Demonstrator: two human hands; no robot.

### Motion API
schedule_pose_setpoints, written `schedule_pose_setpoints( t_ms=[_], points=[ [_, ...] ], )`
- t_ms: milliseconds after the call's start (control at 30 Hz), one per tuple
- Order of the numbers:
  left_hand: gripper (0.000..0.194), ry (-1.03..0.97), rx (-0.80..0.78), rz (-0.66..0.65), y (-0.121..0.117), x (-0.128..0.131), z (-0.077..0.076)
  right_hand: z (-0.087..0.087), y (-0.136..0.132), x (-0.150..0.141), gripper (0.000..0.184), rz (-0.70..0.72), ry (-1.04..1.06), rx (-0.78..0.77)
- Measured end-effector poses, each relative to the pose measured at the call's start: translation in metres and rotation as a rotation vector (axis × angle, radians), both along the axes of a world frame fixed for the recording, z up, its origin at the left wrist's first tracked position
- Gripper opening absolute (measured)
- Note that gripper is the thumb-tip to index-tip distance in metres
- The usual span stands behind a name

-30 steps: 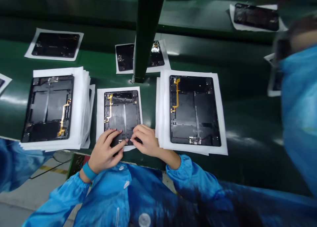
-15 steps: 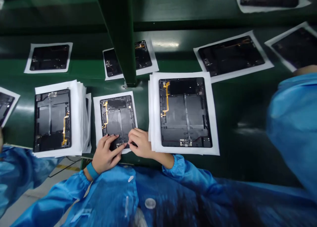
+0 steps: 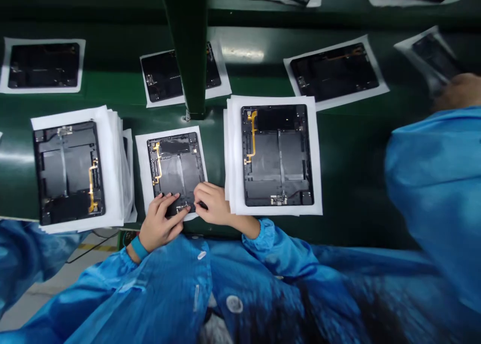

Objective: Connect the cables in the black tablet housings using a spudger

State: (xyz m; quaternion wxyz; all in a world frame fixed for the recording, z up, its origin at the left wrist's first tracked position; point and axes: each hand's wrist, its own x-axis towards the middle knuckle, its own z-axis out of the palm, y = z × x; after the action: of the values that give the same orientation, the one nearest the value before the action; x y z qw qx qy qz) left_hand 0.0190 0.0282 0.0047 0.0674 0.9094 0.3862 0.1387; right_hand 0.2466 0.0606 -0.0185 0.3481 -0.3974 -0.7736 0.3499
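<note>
A small black tablet frame (image 3: 175,164) with a yellow flex cable lies on a white sheet in front of me on the green table (image 3: 353,158). My left hand (image 3: 161,223) rests on the frame's near edge, fingers pressing down on it. Touching it from the right, my right hand (image 3: 211,204) is curled in a pinch at the same edge, gripping a small dark object I cannot make out. The frame's near end is hidden under both hands.
A larger frame (image 3: 277,154) on stacked white sheets lies to the right, another (image 3: 67,171) on a paper stack to the left. More frames on sheets sit further back. A green post (image 3: 187,48) rises behind. A co-worker's blue sleeve (image 3: 436,194) fills the right.
My hands have stayed on the frame's near edge. The view has shifted, and the co-worker's hand at the far right now reaches a sheet there.
</note>
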Motion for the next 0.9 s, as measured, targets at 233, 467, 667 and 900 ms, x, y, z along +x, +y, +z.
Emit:
schedule_pose_setpoints(
  t_ms=[233,467,667,900],
  points=[
    [0.042,-0.020,0.006,0.007,-0.006,-0.004,-0.006,-0.005,-0.003,-0.007,0.016,-0.029,-0.059,0.022],
    [0.040,-0.065,0.048,0.043,-0.012,-0.006,-0.015,-0.004,-0.002,-0.010,0.016,-0.021,-0.076,0.029],
    [0.040,-0.066,0.066,0.041,-0.012,-0.006,-0.015,-0.003,-0.002,-0.009,0.015,-0.010,-0.068,0.022],
    [0.044,-0.049,0.079,-0.001,-0.010,-0.005,-0.018,-0.009,-0.003,-0.004,0.016,-0.010,-0.030,-0.019]
  ],
)
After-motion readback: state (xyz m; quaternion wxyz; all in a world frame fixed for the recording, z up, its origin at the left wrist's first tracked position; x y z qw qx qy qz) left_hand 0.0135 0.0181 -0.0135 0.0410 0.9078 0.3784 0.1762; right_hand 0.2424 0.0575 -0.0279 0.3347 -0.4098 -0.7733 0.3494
